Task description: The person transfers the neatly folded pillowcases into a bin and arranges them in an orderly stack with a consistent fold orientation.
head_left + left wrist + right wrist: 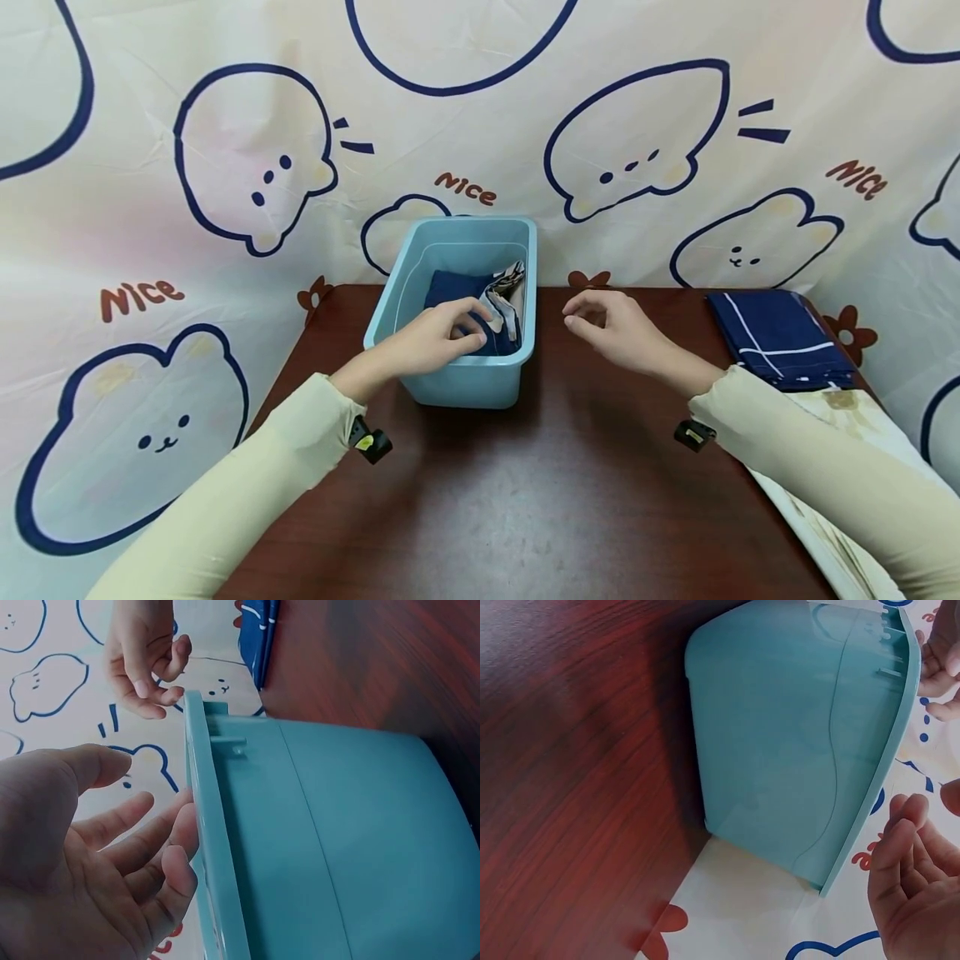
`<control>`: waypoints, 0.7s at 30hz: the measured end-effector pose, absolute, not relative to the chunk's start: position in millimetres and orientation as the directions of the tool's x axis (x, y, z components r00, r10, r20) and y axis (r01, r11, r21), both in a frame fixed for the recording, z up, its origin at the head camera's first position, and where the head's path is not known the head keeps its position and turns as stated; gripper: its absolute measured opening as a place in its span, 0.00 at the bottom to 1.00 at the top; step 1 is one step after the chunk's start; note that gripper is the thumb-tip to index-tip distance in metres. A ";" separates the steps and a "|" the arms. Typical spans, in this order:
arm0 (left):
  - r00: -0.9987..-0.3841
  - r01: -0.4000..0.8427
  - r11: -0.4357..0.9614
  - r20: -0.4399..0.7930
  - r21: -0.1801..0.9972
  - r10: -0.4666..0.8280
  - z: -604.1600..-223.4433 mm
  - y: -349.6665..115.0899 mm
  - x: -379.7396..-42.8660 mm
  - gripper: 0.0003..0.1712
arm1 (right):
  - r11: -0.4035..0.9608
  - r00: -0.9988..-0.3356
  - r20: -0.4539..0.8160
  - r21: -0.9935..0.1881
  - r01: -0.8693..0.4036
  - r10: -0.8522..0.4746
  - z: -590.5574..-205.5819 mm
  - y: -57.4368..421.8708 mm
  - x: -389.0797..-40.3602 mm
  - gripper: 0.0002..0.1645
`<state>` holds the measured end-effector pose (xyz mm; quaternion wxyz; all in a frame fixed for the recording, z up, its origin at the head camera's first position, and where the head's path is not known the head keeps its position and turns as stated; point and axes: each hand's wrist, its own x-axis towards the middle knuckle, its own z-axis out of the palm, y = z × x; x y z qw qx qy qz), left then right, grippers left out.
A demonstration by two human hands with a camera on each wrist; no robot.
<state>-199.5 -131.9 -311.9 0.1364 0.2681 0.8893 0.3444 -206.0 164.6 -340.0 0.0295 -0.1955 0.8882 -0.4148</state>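
A light blue plastic bin point(465, 383) stands at the back of the table with folded cloth inside. Dark blue fabric point(453, 287) lies in its left part, and a patterned cloth point(506, 304) in white, black and blue leans along its right wall. Over the bin's front rim hovers my left hand point(431, 337), fingers loosely bent with nothing between them; the left wrist view has it beside the rim point(214, 847). To the right of the bin, apart from it, my right hand point(618, 329) hangs in the air, fingers relaxed and holding nothing.
On the table's right side lies a folded navy cloth point(780, 333) with white lines. A white cloth with brownish patches point(855, 417) stretches along the right edge, partly beneath my right forearm. A cartoon-printed sheet point(480, 133) hangs behind the dark red-brown table point(517, 500).
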 end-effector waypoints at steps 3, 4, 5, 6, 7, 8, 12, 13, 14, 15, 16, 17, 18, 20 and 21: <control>-0.813 0.387 0.612 -0.058 0.690 0.580 -310.8 -129.3 -197.7 0.17 | 0.580 -0.921 0.108 -0.748 -0.324 -0.375 -340.5 167.6 -203.9 0.12; -0.810 0.391 0.608 -0.056 0.691 0.584 -310.0 -128.5 -196.9 0.17 | 0.579 -0.920 0.107 -0.748 -0.325 -0.378 -340.5 168.6 -202.9 0.12; -0.806 0.396 0.605 -0.053 0.690 0.589 -309.8 -127.8 -196.6 0.16 | 0.579 -0.920 0.105 -0.748 -0.324 -0.379 -340.9 169.6 -202.3 0.12; -0.805 0.400 0.604 -0.051 0.689 0.591 -309.3 -127.1 -196.1 0.16 | 0.579 -0.920 0.101 -0.750 -0.321 -0.379 -341.3 170.6 -201.8 0.12; -0.803 0.404 0.602 -0.047 0.689 0.594 -308.8 -126.3 -195.7 0.16 | 0.578 -0.920 0.098 -0.751 -0.319 -0.380 -341.4 171.4 -201.3 0.12; -0.803 0.408 0.601 -0.043 0.688 0.595 -308.3 -125.7 -195.4 0.16 | 0.576 -0.920 0.094 -0.754 -0.316 -0.381 -341.5 172.2 -200.7 0.12; -0.799 0.423 0.592 -0.026 0.686 0.601 -306.4 -122.8 -194.5 0.16 | 0.579 -0.922 0.087 -0.754 -0.309 -0.378 -340.6 174.9 -199.3 0.12; -0.797 0.427 0.589 -0.022 0.686 0.603 -306.0 -121.8 -194.6 0.17 | 0.581 -0.923 0.086 -0.754 -0.307 -0.376 -340.1 175.7 -198.9 0.12; -0.796 0.431 0.587 -0.018 0.686 0.606 -305.5 -120.6 -194.8 0.17 | 0.582 -0.924 0.087 -0.753 -0.306 -0.373 -339.7 176.3 -198.7 0.12; -0.795 0.434 0.586 -0.014 0.685 0.606 -305.0 -119.3 -195.0 0.17 | 0.582 -0.925 0.088 -0.754 -0.305 -0.370 -339.3 177.0 -198.7 0.12; -0.796 0.438 0.585 -0.009 0.683 0.606 -304.4 -118.0 -195.0 0.17 | 0.584 -0.926 0.090 -0.753 -0.305 -0.368 -339.0 177.7 -199.0 0.12; -0.796 0.440 0.584 -0.005 0.683 0.605 -303.6 -116.5 -195.2 0.17 | 0.584 -0.927 0.091 -0.753 -0.304 -0.364 -338.9 178.3 -199.3 0.12; -0.796 0.441 0.582 -0.001 0.683 0.605 -302.9 -115.0 -195.1 0.17 | 0.583 -0.927 0.092 -0.754 -0.303 -0.362 -338.8 178.7 -199.8 0.12; -0.795 0.441 0.575 0.003 0.689 0.607 -301.3 -111.9 -194.9 0.17 | 0.582 -0.928 0.094 -0.755 -0.303 -0.361 -339.0 179.6 -200.7 0.12; -0.794 0.440 0.572 0.002 0.692 0.608 -300.6 -110.4 -194.6 0.17 | 0.582 -0.928 0.094 -0.755 -0.303 -0.361 -339.2 180.1 -201.0 0.12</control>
